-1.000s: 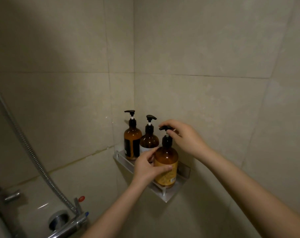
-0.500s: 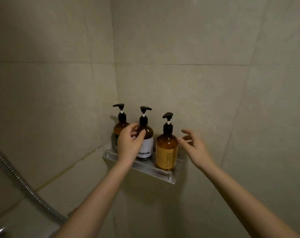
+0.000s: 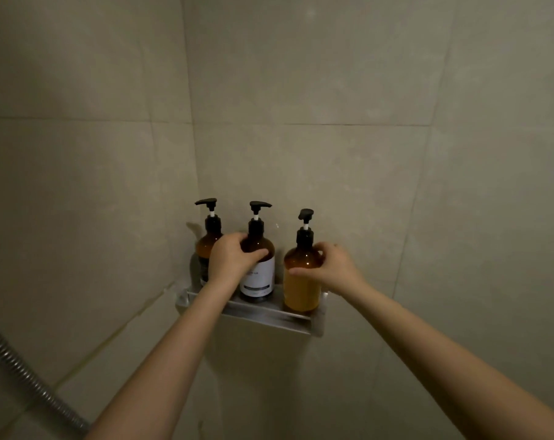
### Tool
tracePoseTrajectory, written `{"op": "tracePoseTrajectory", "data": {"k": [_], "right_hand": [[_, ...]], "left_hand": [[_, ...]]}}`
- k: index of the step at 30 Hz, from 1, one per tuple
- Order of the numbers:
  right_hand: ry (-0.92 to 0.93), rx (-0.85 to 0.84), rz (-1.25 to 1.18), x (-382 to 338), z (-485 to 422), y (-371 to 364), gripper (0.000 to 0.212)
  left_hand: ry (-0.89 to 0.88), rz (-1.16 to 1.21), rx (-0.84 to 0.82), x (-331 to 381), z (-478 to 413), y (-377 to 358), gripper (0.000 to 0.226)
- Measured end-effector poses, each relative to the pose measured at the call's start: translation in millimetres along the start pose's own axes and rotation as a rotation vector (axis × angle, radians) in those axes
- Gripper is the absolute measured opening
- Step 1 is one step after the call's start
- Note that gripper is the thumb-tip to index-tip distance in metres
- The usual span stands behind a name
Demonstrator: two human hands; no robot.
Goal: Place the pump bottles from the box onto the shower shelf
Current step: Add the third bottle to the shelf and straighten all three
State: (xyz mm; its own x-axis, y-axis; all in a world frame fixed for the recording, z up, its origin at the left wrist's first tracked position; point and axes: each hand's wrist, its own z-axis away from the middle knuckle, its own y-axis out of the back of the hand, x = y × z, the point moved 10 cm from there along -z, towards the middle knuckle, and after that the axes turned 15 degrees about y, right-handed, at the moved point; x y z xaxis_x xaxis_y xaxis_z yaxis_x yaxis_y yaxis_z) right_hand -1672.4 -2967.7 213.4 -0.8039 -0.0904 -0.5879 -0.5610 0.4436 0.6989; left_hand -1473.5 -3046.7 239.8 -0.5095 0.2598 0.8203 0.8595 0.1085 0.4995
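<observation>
shower shelf (image 3: 269, 316): metal, fixed in the corner of the tiled wall (image 3: 301, 90), at about 6 o'clock from the middle of the view; carries three pump bottles in a row, all upright.
left bottle (image 3: 204, 246): amber glass, dark label; at the 9 o'clock end of the shelf, deepest in the corner; pump spout turned to 9 o'clock; partly hidden behind the left hand (image 3: 229, 260).
middle bottle (image 3: 259, 276): amber glass, white label; just beside the left bottle, at its 3 o'clock; spout turned to 3 o'clock.
right bottle (image 3: 301, 281): amber glass, yellow label; at the 3 o'clock end of the shelf, a narrow gap apart from the middle bottle; spout direction hard to tell.
left hand: curled round the shoulder of the middle bottle from its 9 o'clock side, thumb across the front above the label, fingers up by the neck.
right hand (image 3: 336, 265): curled round the shoulder of the right bottle from its 3 o'clock side, thumb laid across the front at the top of the label, fingers by the neck.
shower hose (image 3: 24, 373): ribbed metal, at 8 o'clock in the view, well apart from the shelf, running down toward the bottom edge.
</observation>
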Motion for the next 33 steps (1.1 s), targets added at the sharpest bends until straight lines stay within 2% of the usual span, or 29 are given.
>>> {"op": "tracePoseTrajectory", "data": {"k": [4, 9, 12, 16, 19, 25, 33], "right_hand": [[0.026, -0.147, -0.150, -1.8, -2.8, 2.5, 0.076], [0.027, -0.270, -0.201, -6.0, -1.4, 8.2, 0.068], [0.028, -0.233, -0.205, -7.1, -0.5, 9.6, 0.069], [0.013, -0.055, -0.122, -7.9, 0.5, 13.0, 0.084], [0.010, 0.019, -0.046, -8.2, -2.1, 17.0, 0.084], [0.014, -0.056, -0.102, -5.6, -7.2, 18.4, 0.071], [0.047, -0.173, -0.246, -1.9, -4.3, 18.7, 0.057]], "left_hand": [[-0.023, -0.043, 0.023, 0.0, -3.0, 5.3, 0.046], [-0.004, -0.100, -0.018, 2.0, -9.5, 6.3, 0.049], [-0.007, -0.129, -0.010, 4.2, -12.7, 9.8, 0.046], [-0.028, -0.200, -0.027, 8.2, -15.2, 9.1, 0.041], [-0.048, -0.291, -0.039, 11.4, -15.1, 5.5, 0.039], [-0.047, -0.290, -0.051, 10.3, -11.2, 3.2, 0.035], [-0.039, -0.182, -0.161, 9.4, -9.5, -6.3, 0.034]]}}
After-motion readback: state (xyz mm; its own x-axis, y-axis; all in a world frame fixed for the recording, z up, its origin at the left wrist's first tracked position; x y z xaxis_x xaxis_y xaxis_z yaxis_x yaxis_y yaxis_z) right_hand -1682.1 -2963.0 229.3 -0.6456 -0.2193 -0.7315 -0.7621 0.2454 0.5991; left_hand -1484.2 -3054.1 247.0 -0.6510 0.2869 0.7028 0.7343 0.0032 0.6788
